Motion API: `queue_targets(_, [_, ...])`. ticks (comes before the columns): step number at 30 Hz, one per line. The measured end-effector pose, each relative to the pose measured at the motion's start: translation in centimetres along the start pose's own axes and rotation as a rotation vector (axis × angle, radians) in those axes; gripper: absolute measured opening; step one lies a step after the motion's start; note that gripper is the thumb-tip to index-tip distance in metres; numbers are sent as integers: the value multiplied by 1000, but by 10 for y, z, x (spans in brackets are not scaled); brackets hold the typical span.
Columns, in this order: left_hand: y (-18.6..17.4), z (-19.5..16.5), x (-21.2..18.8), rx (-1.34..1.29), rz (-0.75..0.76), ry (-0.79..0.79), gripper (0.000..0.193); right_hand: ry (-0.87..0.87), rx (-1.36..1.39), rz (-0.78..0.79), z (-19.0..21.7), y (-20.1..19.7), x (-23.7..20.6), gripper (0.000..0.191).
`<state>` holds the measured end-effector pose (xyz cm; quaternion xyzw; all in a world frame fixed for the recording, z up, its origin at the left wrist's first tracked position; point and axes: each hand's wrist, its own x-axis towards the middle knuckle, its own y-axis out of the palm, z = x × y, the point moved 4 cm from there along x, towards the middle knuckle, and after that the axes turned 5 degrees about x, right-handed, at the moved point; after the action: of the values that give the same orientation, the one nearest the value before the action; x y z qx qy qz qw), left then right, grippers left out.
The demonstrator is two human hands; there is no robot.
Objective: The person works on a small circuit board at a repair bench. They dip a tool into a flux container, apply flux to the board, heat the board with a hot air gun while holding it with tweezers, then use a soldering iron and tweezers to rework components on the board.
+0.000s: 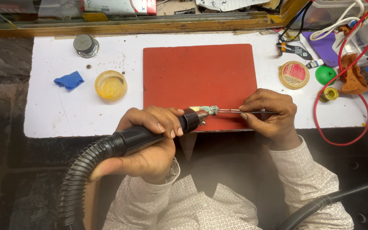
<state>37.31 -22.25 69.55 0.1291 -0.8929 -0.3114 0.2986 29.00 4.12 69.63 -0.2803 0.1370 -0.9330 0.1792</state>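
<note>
My left hand [143,140] grips a black hot-air wand [150,132] with a ribbed hose, its metal nozzle [202,116] pointing right at a small green circuit board [207,110]. The board lies near the front edge of a red mat [199,76]. My right hand [271,114] pinches thin metal tweezers [235,111], whose tips reach the board's right end.
On the white bench sit a yellow tub of flux [110,85], a blue cloth scrap [69,80], a round metal tin [85,45], a lidded round tin [294,74], a green cap [324,74] and a solder spool [329,93]. A red cable [365,123] loops at the right.
</note>
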Motion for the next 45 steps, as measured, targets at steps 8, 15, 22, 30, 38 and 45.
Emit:
queue_targets(8, [0,-2,0,7,2,-10,104,-21,-49,25,6,5,1,12])
queue_targets(15, [0,-2,0,0,2,-3,104,-16,-65,48,9,7,4,12])
queue_targets(22, [0,-2,1,-9,12,-12,104,-30,-57,56,10,8,5,13])
queue_targets(30, [-1,-3,1,-12,20,-16,104,-17,-52,78,9,10,5,12])
queue_targets(38, [-1,-4,1,-10,20,-12,103,-23,-49,79,8,10,5,13])
queue_targets(45, [-1,-6,1,-5,14,-12,103,-32,-49,84,9,11,5,14])
